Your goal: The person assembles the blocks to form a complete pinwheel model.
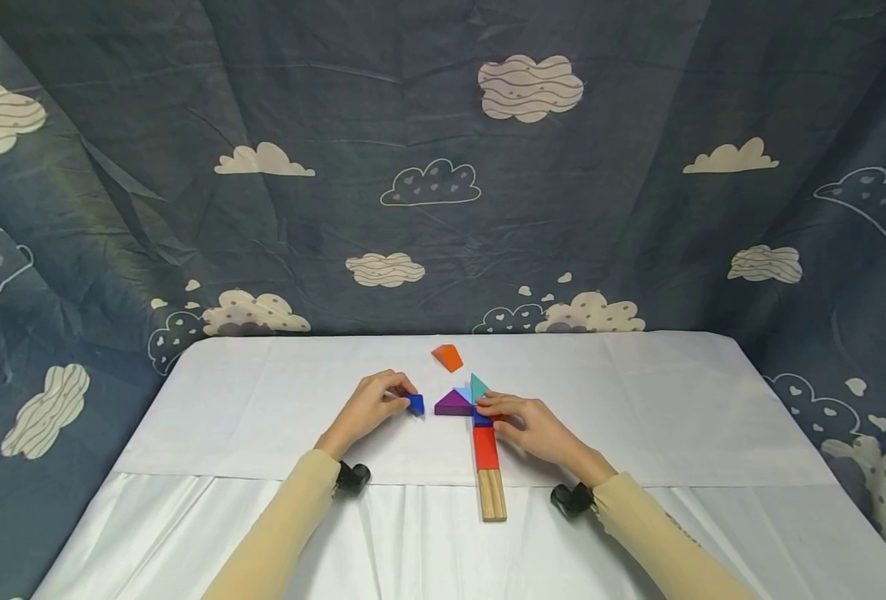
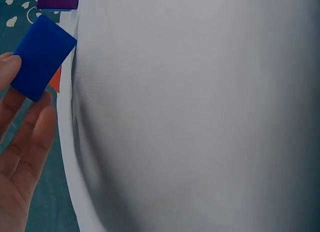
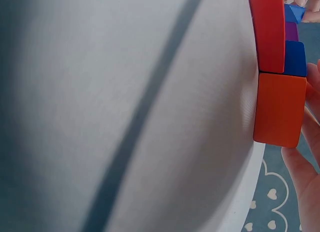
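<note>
My left hand point(image 1: 371, 404) pinches a blue block point(image 2: 44, 56) between thumb and fingers, left of a row of coloured blocks. A purple triangular block point(image 1: 453, 407) lies in that row, with a light blue piece point(image 1: 463, 392) behind it and a teal triangular block point(image 1: 478, 388) to the right. My right hand point(image 1: 531, 425) holds an orange block point(image 3: 280, 110) against the right side of a second blue block point(image 3: 296, 58). In the head view the fingers partly cover this spot. A red block point(image 1: 486, 448) and a striped wooden block point(image 1: 492, 497) extend toward me in line.
Behind the row, a loose orange angular block point(image 1: 448, 357) lies on the white-covered table point(image 1: 600, 367). A dark cloth with cloud prints point(image 1: 427, 100) hangs behind the table and at both sides.
</note>
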### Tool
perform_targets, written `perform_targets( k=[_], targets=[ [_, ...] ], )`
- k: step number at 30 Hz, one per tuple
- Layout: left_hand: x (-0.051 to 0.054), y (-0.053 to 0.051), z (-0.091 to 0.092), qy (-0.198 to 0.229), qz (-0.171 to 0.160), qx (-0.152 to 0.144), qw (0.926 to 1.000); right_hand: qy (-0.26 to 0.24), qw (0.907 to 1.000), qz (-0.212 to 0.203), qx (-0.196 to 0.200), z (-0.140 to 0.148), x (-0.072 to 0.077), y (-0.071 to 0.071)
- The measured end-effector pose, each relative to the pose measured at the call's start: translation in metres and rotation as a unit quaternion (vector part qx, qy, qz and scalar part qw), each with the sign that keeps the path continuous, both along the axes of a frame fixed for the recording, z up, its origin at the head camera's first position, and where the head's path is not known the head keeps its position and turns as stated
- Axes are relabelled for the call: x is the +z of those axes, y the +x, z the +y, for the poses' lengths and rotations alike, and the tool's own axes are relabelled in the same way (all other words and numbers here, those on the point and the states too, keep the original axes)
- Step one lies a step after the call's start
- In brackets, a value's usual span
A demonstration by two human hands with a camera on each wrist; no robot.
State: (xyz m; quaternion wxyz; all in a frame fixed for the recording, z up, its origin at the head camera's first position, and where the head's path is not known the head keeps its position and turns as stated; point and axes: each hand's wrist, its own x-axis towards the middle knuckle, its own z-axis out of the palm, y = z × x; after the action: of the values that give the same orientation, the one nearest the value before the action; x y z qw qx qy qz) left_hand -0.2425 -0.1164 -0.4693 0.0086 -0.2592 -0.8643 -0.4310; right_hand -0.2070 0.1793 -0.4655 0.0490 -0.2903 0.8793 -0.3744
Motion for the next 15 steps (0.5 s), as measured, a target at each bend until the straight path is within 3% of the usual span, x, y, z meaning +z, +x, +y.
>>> perform_targets(
  k=[15],
  targets=[
    [0.0022, 0.0084, -0.0043, -0.045, 0.003, -0.055, 0.9975, 0.0, 1.0, 0.009, 0.001, 0.0, 0.0, 0.0001]
  ],
)
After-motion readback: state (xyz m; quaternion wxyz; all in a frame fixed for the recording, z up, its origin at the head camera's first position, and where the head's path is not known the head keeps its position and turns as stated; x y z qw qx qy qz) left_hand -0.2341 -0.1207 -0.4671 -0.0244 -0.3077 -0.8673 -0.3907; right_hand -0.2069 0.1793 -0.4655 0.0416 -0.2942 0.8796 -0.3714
